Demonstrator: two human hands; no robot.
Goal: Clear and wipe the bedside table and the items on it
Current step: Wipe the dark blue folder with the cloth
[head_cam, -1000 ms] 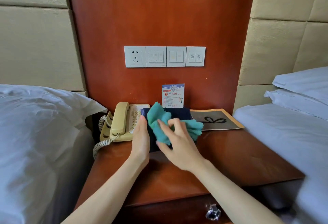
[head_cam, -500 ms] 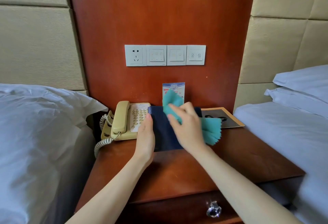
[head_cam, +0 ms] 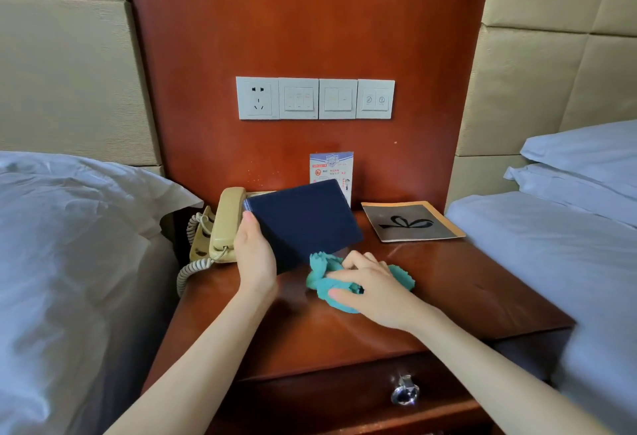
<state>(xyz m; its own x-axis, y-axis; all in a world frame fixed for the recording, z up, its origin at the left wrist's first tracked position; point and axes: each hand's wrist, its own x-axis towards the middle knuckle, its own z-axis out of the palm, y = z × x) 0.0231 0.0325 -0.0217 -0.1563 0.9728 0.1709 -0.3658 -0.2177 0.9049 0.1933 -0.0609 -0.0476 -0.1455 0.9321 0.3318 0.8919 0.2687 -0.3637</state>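
Observation:
A dark blue folder [head_cam: 303,224] is tilted up off the wooden bedside table [head_cam: 465,283], held at its left edge by my left hand [head_cam: 255,255]. My right hand [head_cam: 372,288] holds a bunched teal cloth [head_cam: 327,279] and presses it on the tabletop just below the folder's lower edge. A beige corded phone [head_cam: 224,224] sits at the table's back left, partly hidden behind the folder. A small printed card [head_cam: 331,169] stands against the back panel. A grey booklet with a bow drawing [head_cam: 413,222] lies at the back right.
White beds flank the table: one on the left [head_cam: 69,262], one on the right [head_cam: 568,245] with pillows. A row of wall switches and a socket [head_cam: 315,98] is on the wood panel above. A drawer with a glass knob [head_cam: 405,393] is below the tabletop.
My right hand with the cloth came down off the folder's face onto the tabletop. My left hand lifted and tilted the folder higher, toward the phone.

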